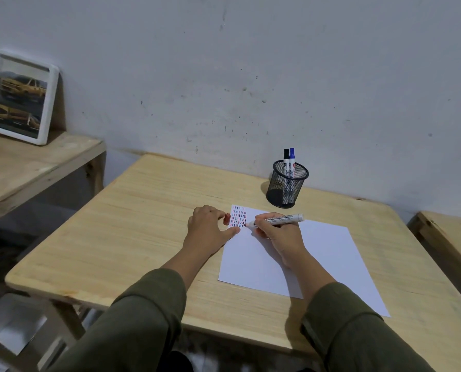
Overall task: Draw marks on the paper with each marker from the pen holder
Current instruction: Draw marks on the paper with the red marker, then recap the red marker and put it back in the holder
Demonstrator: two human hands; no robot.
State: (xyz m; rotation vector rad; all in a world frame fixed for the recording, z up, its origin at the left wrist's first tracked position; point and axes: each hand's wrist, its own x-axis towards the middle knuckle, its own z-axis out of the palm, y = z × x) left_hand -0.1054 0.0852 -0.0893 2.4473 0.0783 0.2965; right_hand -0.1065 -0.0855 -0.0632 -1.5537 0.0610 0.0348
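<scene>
Pale wood table [133,237] against scuffed grey wall [224,63]. Paper [318,253] at centre; right hand [279,234] grips marker [277,219], tip apparently touching marks. Left hand [210,228] loosely spread, possibly pinching a red cap. Pen holder [287,187] at 12 o'clock.

wooden table [143,210] | on it: paper [318,259], mesh pen holder [287,187], left hand [210,226] apparently resting

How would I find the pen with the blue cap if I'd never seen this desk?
Look at the wooden table and go to its far edge by the wall, where a black mesh pen holder stands just beyond the paper. Two markers stick up out of it side by side. The blue-capped marker is the right one; its neighbour, the black-capped marker, has a black top.
</scene>
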